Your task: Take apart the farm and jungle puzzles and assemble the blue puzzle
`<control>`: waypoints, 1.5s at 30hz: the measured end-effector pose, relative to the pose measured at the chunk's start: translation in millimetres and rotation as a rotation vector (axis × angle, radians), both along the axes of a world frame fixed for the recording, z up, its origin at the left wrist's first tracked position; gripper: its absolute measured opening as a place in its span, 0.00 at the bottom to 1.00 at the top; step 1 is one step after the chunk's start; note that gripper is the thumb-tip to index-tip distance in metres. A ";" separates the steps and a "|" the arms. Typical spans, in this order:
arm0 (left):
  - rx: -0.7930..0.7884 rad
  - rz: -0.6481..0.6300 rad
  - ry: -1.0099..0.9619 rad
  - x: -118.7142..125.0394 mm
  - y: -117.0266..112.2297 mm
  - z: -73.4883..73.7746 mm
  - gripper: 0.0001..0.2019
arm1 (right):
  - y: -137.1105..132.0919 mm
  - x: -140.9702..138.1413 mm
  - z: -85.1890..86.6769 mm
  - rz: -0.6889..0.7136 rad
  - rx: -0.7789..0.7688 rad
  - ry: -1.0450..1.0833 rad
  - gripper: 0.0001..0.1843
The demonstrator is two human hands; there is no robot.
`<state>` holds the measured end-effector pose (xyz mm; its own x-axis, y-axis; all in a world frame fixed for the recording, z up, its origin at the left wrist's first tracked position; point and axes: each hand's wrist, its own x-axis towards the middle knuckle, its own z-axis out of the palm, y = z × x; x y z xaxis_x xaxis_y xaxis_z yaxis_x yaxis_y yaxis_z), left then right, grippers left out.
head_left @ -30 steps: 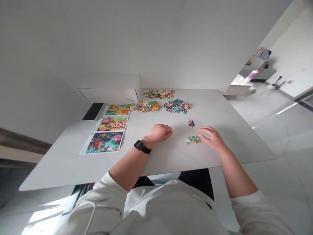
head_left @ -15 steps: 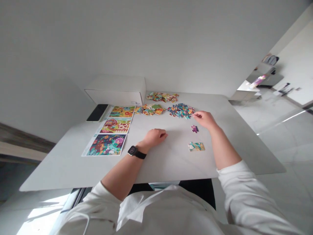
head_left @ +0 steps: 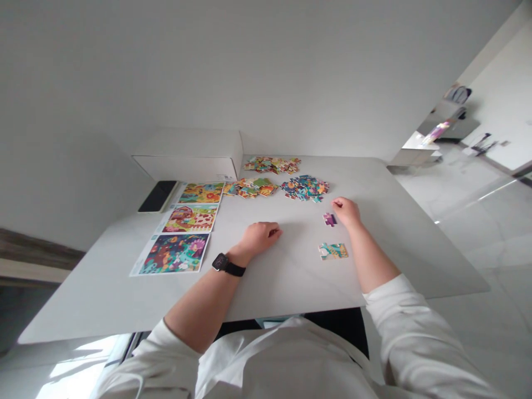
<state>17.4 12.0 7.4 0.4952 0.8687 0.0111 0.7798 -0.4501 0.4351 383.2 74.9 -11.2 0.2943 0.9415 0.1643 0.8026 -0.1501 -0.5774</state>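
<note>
My left hand rests on the table in a loose fist, with nothing visible in it. My right hand has its fingers curled together; what they hold, if anything, I cannot make out. Just left of and below its fingers lies a purple puzzle piece. Nearer to me are joined puzzle pieces in teal and yellow. Beyond the right hand sits a pile of blue and orange puzzle pieces. A yellow-green pile is to its left, and a third pile lies behind, by the wall.
Three picture sheets lie in a column on the left: an animal scene, a farm scene and a dark colourful scene. A phone is beside them. Behind stands a white box against the wall.
My right hand has drawn back from the blue and orange pile toward the purple piece. My left hand stays in its fist. The view has shifted slightly.
</note>
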 end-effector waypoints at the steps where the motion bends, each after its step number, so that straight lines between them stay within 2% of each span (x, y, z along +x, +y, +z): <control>1: -0.003 -0.001 -0.002 -0.1 -0.2 0.1 0.17 | 0.6 -1.0 1.2 -0.009 0.009 0.002 0.08; 3: -0.008 -0.001 0.001 0.1 -0.7 0.6 0.17 | 2.5 -0.6 5.5 -0.051 0.052 0.008 0.10; 7: -0.016 0.003 0.013 1.5 -1.4 3.7 0.17 | 9.8 6.0 18.2 -0.122 0.108 0.023 0.25; 8: -0.020 0.005 0.016 2.0 -1.6 4.8 0.17 | 12.5 7.4 21.2 -0.114 0.106 0.029 0.26; 13: -0.029 0.012 0.023 3.6 -2.8 8.5 0.16 | 32.7 6.4 30.6 0.035 0.071 0.021 0.15; 17: -0.033 0.014 0.016 3.3 -2.8 7.9 0.15 | 55.0 -1.1 33.0 0.002 0.000 -0.084 0.09; 22: -0.036 0.013 0.012 2.7 -2.1 6.1 0.15 | 80.2 -12.6 28.0 -0.009 -0.117 -0.217 0.25; 26: -0.032 0.010 0.010 2.9 -1.7 5.7 0.15 | 90.0 -16.3 20.7 0.028 -0.165 -0.288 0.22; 32: -0.037 0.019 0.005 3.1 -1.8 5.2 0.16 | 83.3 -11.8 13.9 0.025 -0.120 -0.287 0.22; 40: -0.036 0.018 0.027 4.0 -1.9 7.9 0.16 | 60.3 6.9 22.4 0.032 0.022 -0.302 0.22; 45: -0.040 0.033 0.038 5.1 -1.9 9.1 0.15 | 56.3 15.8 23.3 0.059 -0.049 -0.301 0.22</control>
<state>22.6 10.2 16.5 0.4658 0.8839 -0.0425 0.8102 -0.4066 0.4222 399.1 131.2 12.2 0.1837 0.9645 0.1896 0.9447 -0.1199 -0.3053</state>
